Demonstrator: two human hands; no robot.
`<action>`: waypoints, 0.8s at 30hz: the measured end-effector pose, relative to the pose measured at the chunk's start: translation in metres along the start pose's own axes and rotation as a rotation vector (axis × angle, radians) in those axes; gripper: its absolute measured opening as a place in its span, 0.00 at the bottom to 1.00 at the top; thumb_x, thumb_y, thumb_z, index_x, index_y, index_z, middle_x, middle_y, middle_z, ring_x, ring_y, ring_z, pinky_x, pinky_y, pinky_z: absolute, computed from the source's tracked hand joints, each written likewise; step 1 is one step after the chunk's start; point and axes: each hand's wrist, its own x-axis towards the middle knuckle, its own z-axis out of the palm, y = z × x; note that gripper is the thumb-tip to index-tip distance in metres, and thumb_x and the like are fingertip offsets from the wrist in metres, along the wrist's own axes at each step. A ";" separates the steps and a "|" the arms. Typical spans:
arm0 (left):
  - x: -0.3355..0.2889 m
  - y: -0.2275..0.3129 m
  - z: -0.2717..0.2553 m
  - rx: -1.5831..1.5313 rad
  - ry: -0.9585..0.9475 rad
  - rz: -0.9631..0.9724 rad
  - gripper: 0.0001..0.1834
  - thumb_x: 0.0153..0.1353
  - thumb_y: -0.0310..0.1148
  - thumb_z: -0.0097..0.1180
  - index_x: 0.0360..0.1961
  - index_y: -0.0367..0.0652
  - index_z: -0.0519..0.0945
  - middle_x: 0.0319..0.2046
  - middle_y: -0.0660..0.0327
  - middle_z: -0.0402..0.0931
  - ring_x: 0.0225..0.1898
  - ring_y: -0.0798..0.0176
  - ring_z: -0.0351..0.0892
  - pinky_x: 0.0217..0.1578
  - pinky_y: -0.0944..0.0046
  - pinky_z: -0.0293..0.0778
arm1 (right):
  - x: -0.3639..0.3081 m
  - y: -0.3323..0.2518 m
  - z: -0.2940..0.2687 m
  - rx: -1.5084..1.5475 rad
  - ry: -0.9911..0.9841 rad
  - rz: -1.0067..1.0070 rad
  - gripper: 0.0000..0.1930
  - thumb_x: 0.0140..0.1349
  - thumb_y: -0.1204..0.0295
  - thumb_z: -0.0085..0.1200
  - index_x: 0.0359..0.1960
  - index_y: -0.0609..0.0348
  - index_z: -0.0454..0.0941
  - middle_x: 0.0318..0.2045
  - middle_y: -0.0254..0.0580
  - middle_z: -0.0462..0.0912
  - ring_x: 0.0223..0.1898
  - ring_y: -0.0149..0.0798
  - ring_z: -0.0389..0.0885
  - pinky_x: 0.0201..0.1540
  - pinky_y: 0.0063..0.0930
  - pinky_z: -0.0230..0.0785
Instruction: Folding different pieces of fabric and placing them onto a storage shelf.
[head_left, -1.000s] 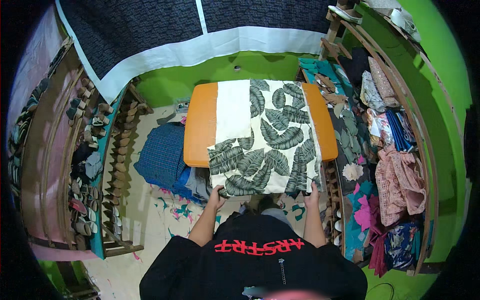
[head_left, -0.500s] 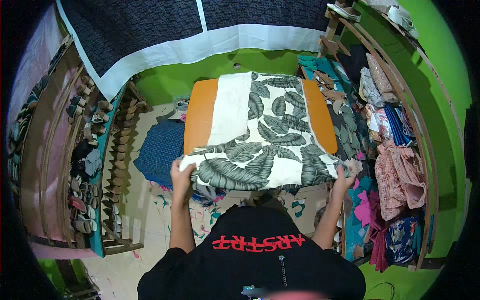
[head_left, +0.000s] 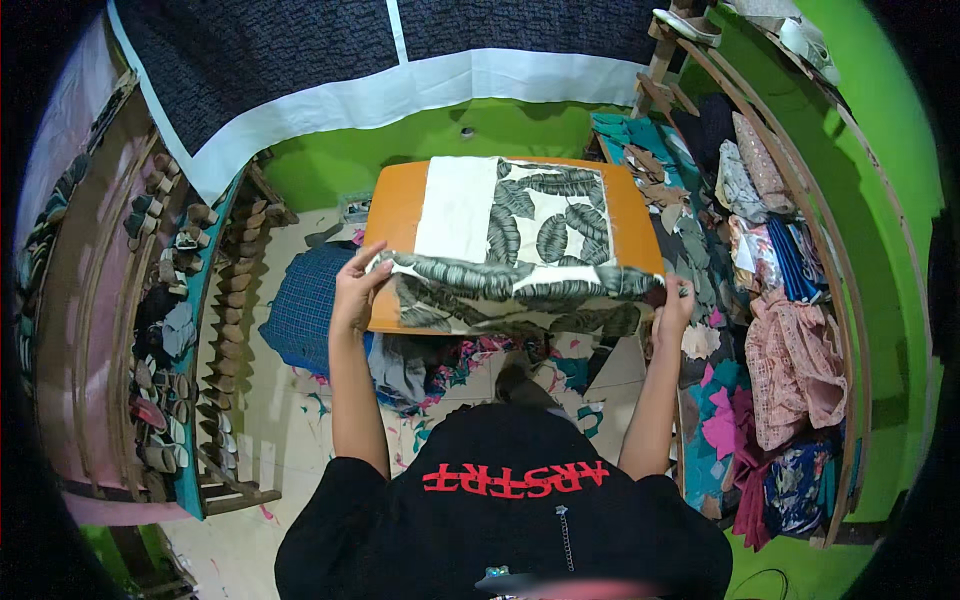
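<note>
Leaf-print cloth [head_left: 520, 250] is lying over the orange table [head_left: 395, 215], and we are lifting its near edge up off the tabletop. Much of it is hard for us to read: the raised fold is hiding the table's near rim and part of the cloth underneath, and we cannot tell how many layers are doubled there. Our right hand [head_left: 672, 305] is partly tucked behind the right corner of the fold, so only the knuckles and thumb are showing. Our left hand [head_left: 355, 285] is showing more plainly, fingers curled over the left corner. Both hands are pinching the cloth, one at each end of the lifted edge, with the fold stretching between them and the rest of the fabric lying flat, farther from us than the grip. Below the table, a blue checked bundle [head_left: 305, 305] is sitting on the floor, its right side cut off behind our left forearm.
</note>
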 end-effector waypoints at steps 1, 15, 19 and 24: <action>0.007 0.004 0.004 0.024 -0.095 0.102 0.25 0.44 0.21 0.58 0.46 0.32 0.68 0.39 0.60 0.71 0.39 0.67 0.71 0.40 0.70 0.69 | 0.007 -0.002 0.005 -0.002 0.000 0.002 0.09 0.52 0.71 0.54 0.31 0.58 0.67 0.27 0.32 0.71 0.25 0.24 0.67 0.25 0.15 0.59; 0.256 -0.046 0.012 0.721 0.131 0.111 0.07 0.46 0.19 0.46 0.27 0.33 0.75 0.17 0.59 0.74 0.16 0.71 0.70 0.17 0.72 0.67 | 0.197 0.045 0.109 -1.051 -0.052 -0.255 0.19 0.45 0.59 0.58 0.28 0.65 0.76 0.16 0.47 0.76 0.21 0.44 0.75 0.26 0.36 0.65; 0.323 -0.059 0.037 0.659 0.116 -0.115 0.06 0.48 0.22 0.48 0.29 0.34 0.73 0.16 0.60 0.73 0.13 0.71 0.69 0.15 0.72 0.66 | 0.264 0.070 0.153 -1.088 -0.052 -0.180 0.20 0.44 0.58 0.57 0.31 0.65 0.75 0.20 0.53 0.77 0.25 0.51 0.76 0.30 0.39 0.66; 0.353 -0.119 0.071 0.892 0.215 -0.014 0.35 0.48 0.38 0.53 0.55 0.38 0.54 0.49 0.46 0.62 0.51 0.48 0.61 0.50 0.57 0.58 | 0.304 0.142 0.186 -1.171 -0.226 -0.243 0.31 0.48 0.62 0.54 0.50 0.71 0.59 0.43 0.61 0.68 0.44 0.54 0.69 0.46 0.39 0.60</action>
